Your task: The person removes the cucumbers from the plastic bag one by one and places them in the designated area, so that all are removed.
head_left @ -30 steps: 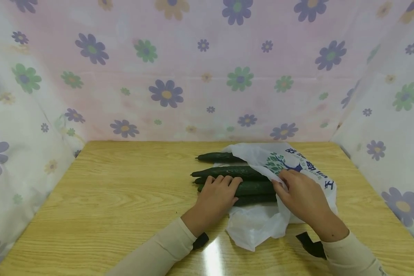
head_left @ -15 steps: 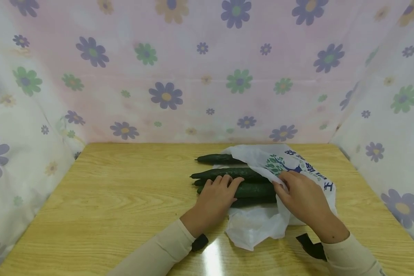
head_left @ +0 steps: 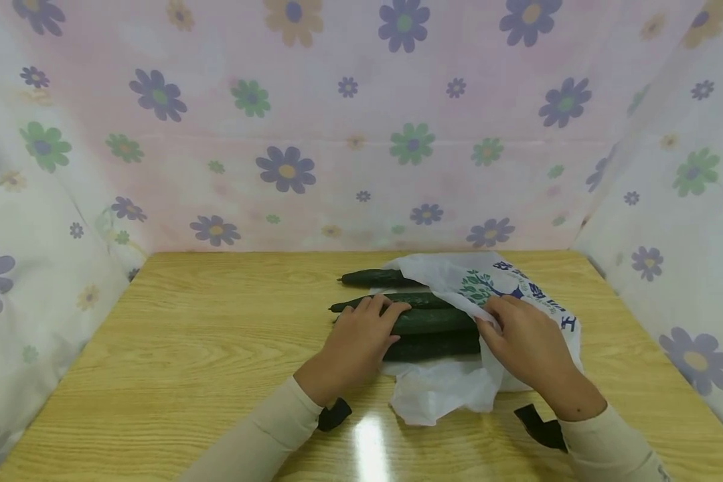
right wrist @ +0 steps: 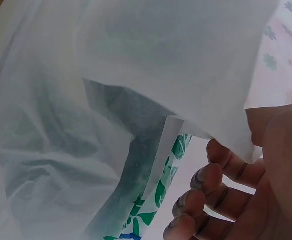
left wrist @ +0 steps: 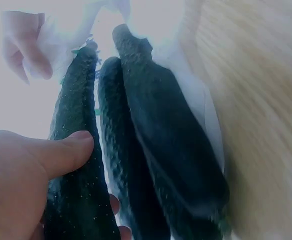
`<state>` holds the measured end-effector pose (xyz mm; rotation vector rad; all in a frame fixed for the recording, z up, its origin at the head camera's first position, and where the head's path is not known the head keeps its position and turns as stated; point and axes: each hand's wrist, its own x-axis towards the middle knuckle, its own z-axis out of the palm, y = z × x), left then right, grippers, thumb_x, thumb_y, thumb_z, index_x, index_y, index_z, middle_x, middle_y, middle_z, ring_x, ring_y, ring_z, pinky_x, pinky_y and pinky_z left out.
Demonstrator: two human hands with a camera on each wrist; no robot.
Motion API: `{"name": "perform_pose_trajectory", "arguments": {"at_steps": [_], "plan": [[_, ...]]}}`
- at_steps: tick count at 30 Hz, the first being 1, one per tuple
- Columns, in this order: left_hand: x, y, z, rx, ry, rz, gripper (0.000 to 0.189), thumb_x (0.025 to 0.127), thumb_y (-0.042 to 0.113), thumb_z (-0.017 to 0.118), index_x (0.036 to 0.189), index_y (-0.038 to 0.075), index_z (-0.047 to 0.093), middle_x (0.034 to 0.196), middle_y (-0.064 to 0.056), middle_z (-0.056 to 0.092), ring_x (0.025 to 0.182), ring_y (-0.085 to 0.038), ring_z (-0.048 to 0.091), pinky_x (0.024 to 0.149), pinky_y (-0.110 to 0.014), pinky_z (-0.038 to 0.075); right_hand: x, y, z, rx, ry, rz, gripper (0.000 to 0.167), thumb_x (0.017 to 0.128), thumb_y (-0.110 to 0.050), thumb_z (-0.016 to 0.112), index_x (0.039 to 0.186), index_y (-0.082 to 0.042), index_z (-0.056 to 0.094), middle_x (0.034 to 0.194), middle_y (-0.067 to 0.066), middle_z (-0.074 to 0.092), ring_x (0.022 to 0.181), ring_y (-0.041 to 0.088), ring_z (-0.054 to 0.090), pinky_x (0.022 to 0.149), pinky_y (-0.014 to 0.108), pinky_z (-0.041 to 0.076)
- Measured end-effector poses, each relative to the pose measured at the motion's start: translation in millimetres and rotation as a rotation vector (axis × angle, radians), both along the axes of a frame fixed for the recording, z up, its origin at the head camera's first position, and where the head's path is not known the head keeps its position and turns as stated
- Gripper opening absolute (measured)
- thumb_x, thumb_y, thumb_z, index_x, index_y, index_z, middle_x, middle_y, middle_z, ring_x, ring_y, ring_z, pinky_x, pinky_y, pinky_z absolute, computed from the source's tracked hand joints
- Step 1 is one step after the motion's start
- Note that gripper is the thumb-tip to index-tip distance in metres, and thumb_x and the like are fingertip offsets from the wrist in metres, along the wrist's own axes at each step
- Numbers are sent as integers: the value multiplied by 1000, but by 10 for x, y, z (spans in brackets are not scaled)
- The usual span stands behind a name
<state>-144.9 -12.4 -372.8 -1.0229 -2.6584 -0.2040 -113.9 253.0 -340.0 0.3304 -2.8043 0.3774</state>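
Observation:
Several dark green cucumbers lie side by side, stems to the left, partly inside a white plastic bag [head_left: 446, 395] printed with a tree and blue characters. My left hand [head_left: 358, 341] grips one cucumber [head_left: 430, 321] from above; in the left wrist view its thumb lies across that cucumber [left wrist: 86, 210], with fingertips showing on the other side. My right hand [head_left: 530, 345] pinches the edge of the bag's mouth between thumb and fingers, seen also in the right wrist view. The cucumbers' right ends are hidden under the bag. One cucumber [head_left: 370, 278] lies apart at the back.
The bag lies on a wood-grain table [head_left: 217, 348]. A flowered cloth [head_left: 337, 134] hangs behind the table and along both sides. Black straps [head_left: 334, 415] show at both wrists.
My left hand has shifted slightly left, and the cucumber in it has moved up over its neighbours. The right hand keeps its hold on the bag edge. The head view has shifted a little.

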Motion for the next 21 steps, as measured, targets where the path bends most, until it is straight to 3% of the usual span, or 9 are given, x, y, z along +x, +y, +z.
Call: {"name": "perform_pose_trajectory", "arguments": {"at_steps": [9, 21], "plan": [[34, -273, 130, -24, 30, 15, 53, 96, 32, 70, 143, 20, 50, 127, -5, 61, 115, -23, 61, 83, -42, 56, 0, -1, 22, -13, -6, -2, 13, 94, -13, 65, 82, -10, 60, 68, -1, 45, 56, 12, 37, 49, 26, 29], [46, -815, 261, -4, 132, 48, 57, 89, 30, 78, 139, 21, 53, 118, -6, 62, 105, -24, 64, 75, -42, 56, -7, 10, 40, -16, -6, -4, 17, 94, -13, 65, 79, -12, 57, 67, -1, 44, 57, 12, 37, 50, 26, 29]]}}
